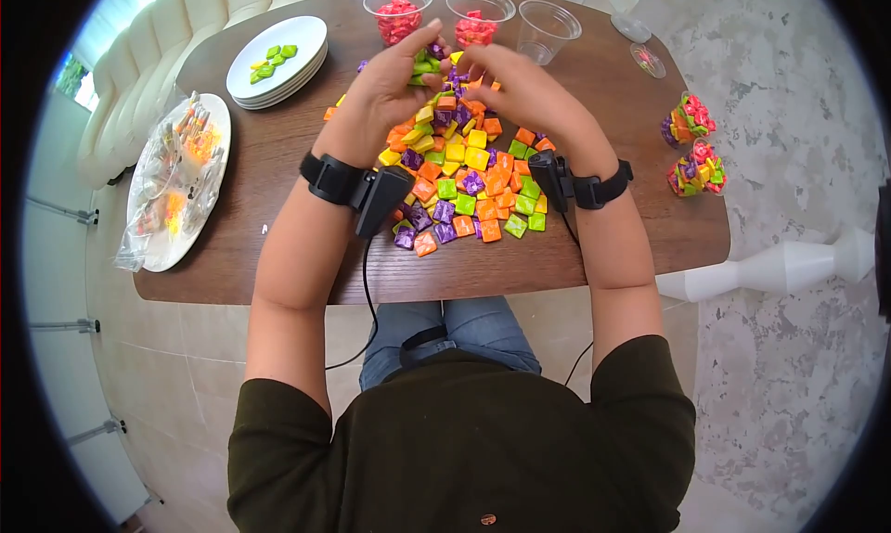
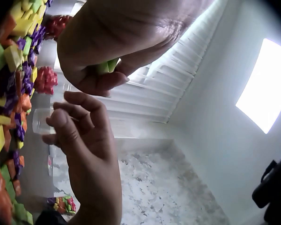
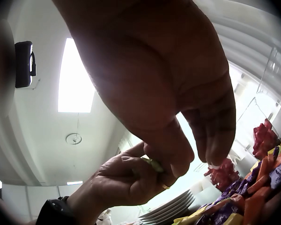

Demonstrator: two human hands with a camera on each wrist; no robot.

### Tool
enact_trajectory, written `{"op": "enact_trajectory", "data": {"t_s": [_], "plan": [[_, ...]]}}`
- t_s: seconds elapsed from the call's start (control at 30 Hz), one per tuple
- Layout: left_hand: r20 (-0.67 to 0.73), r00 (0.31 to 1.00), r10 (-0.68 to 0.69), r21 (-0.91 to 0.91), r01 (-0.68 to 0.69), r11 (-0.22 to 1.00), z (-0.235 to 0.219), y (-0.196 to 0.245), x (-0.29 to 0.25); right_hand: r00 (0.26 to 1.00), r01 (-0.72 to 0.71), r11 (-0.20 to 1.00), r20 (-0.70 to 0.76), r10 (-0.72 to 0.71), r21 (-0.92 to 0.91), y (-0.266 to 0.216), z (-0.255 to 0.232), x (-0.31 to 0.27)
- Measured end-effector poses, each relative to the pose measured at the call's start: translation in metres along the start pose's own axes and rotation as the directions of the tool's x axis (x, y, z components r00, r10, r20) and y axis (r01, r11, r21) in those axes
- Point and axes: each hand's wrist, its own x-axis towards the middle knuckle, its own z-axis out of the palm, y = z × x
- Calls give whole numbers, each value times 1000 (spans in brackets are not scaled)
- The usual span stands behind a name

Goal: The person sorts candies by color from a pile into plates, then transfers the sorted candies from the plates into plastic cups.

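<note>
My left hand (image 1: 382, 80) grips several green wrapped candies (image 1: 424, 67) above the far part of a candy pile. A bit of green shows between its thumb and fingers in the left wrist view. Close to its right hovers my right hand (image 1: 527, 86), fingers loosely bent, with no candy visible in them. Beneath both hands spreads the pile of square candies (image 1: 455, 151) in orange, yellow, green and purple wrappers. Green candies (image 1: 265, 71) and a yellow one lie on the top plate of a white stack (image 1: 304, 34) at the left.
Two clear cups of red candies (image 1: 399, 21) (image 1: 475, 30) and an empty cup (image 1: 549, 34) stand along the far edge. Mixed candies fill two containers (image 1: 689, 122) (image 1: 698, 171) at the right edge. An oval plate (image 1: 220, 112) under a plastic bag (image 1: 176, 185) lies left.
</note>
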Motion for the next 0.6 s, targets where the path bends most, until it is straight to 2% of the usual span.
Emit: {"op": "enact_trajectory", "data": {"t_s": [0.03,0.07,0.1,0.13,0.17,0.27,0.3,0.37,0.4,0.43,0.47,0.57,0.6], "plan": [[22,999,47,185,-51,981,-2,7,-1,997,0,1000,76,0,4,1,7,-4],[26,994,104,433,-105,895,0,11,-4,991,2,999,130,5,-48,2,12,-6],[44,987,156,650,-147,745,4,14,-10,983,6,995,185,13,-99,-1,16,-7],[75,977,201,822,-175,543,8,18,-16,971,13,989,239,23,-149,-2,21,-7],[113,986,119,949,-143,282,12,26,-22,967,-3,992,251,35,-127,11,35,-5],[297,944,144,941,-263,-214,-7,18,-15,965,-66,991,246,93,-113,8,33,-3],[245,965,97,941,-212,-263,1,17,-21,965,-49,990,249,82,-135,8,31,-4],[247,967,54,904,-210,-372,-7,7,-23,966,-14,983,251,60,-182,10,24,-6],[248,968,31,880,-211,-426,-10,2,-22,962,-62,984,252,104,-169,6,18,-5],[239,971,19,886,-210,-413,-13,-1,-22,956,-111,982,254,149,-155,0,12,-4],[228,973,20,870,-194,-452,-16,-1,-20,947,-161,977,257,193,-141,-3,9,-4],[214,977,25,824,-166,-541,-17,-2,-19,993,-86,982,68,99,-168,12,9,-1],[221,975,25,814,-171,-555,-20,-2,-17,993,-98,979,54,109,-177,13,7,-1]]}}
